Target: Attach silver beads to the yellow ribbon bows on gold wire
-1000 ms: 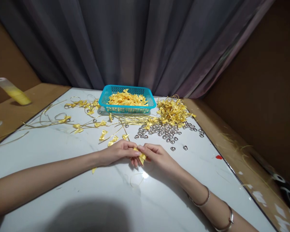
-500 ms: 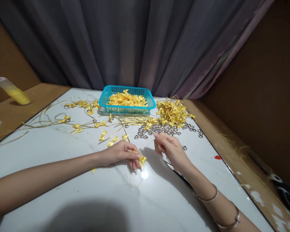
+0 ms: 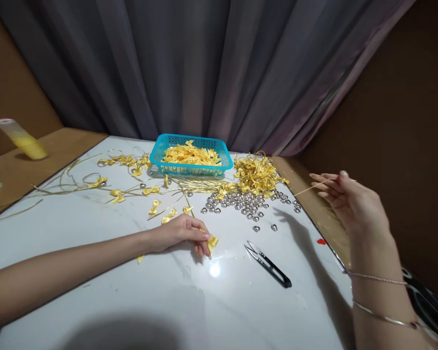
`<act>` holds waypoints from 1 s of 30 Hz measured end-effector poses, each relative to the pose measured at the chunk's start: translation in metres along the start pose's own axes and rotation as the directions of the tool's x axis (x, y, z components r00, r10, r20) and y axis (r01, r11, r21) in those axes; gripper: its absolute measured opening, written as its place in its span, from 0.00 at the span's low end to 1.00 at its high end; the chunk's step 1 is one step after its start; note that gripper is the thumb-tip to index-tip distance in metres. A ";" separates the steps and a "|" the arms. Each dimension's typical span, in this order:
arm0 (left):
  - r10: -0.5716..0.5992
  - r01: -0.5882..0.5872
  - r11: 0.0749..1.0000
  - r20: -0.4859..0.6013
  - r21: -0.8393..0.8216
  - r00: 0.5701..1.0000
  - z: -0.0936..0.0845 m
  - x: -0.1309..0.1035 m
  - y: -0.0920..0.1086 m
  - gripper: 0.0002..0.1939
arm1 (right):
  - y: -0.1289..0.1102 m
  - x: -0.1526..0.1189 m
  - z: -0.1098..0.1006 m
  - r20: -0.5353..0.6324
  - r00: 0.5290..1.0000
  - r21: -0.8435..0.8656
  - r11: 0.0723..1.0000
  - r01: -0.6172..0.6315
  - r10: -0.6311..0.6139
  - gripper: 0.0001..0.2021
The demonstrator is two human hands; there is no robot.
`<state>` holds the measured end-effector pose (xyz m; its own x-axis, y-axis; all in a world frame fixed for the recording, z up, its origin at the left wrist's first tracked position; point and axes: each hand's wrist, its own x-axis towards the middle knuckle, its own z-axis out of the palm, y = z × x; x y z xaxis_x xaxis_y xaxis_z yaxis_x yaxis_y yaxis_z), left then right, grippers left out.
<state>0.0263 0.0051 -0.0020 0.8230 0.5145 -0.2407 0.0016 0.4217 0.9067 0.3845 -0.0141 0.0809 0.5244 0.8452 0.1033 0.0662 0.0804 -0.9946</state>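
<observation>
In the head view, the left hand (image 3: 190,234) holds a yellow bow (image 3: 213,244) between thumb and fingers, just above the front part of the white table (image 3: 138,306); the pinch at its one side perhaps serves to keep the folds firm and the rest visible. The right hand (image 3: 359,204) is raised well apart, beyond the table's right edge, with a thin thread (image 3: 308,188) gripped at thumb and forefinger and other fingers spread, probably for giving the thread room; whether it joins the bow, I cannot tell. The black snips (image 3: 268,266) lie between the hands, seemingly for easy reach. Behind, the silver beads (image 3: 251,200) are spread flat, maybe for picking singly, while the blue basket (image 3: 194,170) keeps many bows together.
</observation>
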 end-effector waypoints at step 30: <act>0.271 -0.261 0.950 -0.040 0.174 0.962 0.000 -0.005 0.001 0.27 | -0.058 -0.082 0.121 0.786 0.595 0.005 0.960 -0.281 0.170 0.12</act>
<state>0.0221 0.0026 -0.0002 0.7690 0.6392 0.0008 -0.1145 0.1365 0.9840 0.2353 -0.0241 0.1284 -0.3438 0.9316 -0.1184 -0.0886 -0.1577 -0.9835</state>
